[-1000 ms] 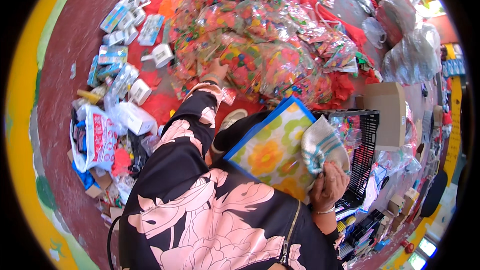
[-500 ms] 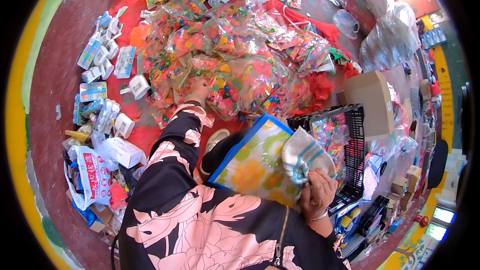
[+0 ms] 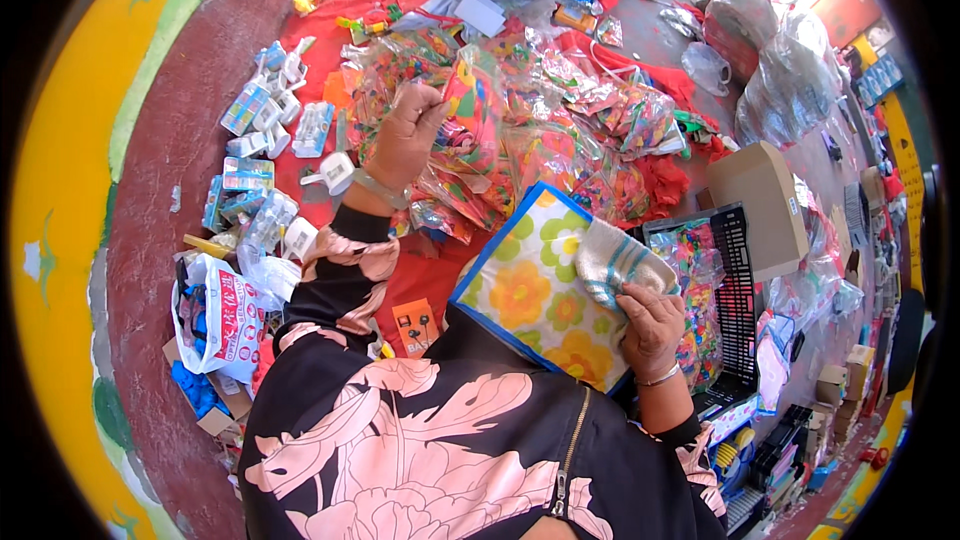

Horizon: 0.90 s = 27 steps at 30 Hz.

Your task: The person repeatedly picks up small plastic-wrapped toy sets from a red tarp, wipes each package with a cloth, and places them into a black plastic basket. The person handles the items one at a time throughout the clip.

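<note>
Raised over the pile, my left hand (image 3: 408, 138) pinches the upper edge of a clear plastic packet (image 3: 470, 120) filled with small multicoloured pieces. More such packets (image 3: 545, 160) lie heaped behind and beneath it. On the right, my right hand (image 3: 655, 328) is closed on a cream knitted cloth with teal stripes (image 3: 620, 265); whether it is a glove or a sock is unclear. The cloth rests against a flowered bag (image 3: 520, 285) with blue edging, which leans on my lap. Whether my right fingers also grip this bag is hidden.
Right of the flowered bag stands a black plastic crate (image 3: 735, 280) with colourful packets, an open cardboard box (image 3: 755, 205) beside it. White plastic items (image 3: 265, 105) and a white carrier bag (image 3: 215, 315) lie left. An orange card (image 3: 414, 327) is near my lap.
My left hand has risen from the pile, lifting a packet. The right hand keeps hold of the striped cloth. The view has shifted, and an orange card shows by my lap.
</note>
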Motion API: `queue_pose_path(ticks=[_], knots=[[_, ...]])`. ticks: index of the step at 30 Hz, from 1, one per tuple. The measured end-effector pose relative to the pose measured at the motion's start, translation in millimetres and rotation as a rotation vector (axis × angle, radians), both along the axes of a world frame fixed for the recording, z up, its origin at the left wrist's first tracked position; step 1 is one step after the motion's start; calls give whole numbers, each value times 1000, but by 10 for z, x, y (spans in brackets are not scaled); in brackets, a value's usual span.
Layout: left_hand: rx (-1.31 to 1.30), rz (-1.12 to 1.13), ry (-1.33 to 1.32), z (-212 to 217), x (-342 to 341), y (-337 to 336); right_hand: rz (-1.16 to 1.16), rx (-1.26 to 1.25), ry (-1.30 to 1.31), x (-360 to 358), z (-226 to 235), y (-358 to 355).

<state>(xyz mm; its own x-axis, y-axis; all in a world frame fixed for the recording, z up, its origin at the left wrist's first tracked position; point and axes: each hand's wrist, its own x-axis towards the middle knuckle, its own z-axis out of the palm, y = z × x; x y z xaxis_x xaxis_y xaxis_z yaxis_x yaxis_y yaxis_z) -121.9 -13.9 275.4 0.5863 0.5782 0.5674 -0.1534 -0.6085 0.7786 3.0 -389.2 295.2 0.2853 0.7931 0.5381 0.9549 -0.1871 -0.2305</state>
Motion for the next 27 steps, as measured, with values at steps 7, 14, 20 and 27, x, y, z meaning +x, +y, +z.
queue_pose_path(ticks=[7,14,20,27], knots=[[-448,-420,-339,1012,-513,-596,-154,52,752,36,682,-168],[-609,-648,-363,1213,-458,-1313,131,123,1136,-73,1198,37],[-732,-785,-257,1041,-288,-1552,236,172,1455,3,1040,-212],[-608,-676,-9,1151,-171,-1650,151,221,1348,68,913,-467]])
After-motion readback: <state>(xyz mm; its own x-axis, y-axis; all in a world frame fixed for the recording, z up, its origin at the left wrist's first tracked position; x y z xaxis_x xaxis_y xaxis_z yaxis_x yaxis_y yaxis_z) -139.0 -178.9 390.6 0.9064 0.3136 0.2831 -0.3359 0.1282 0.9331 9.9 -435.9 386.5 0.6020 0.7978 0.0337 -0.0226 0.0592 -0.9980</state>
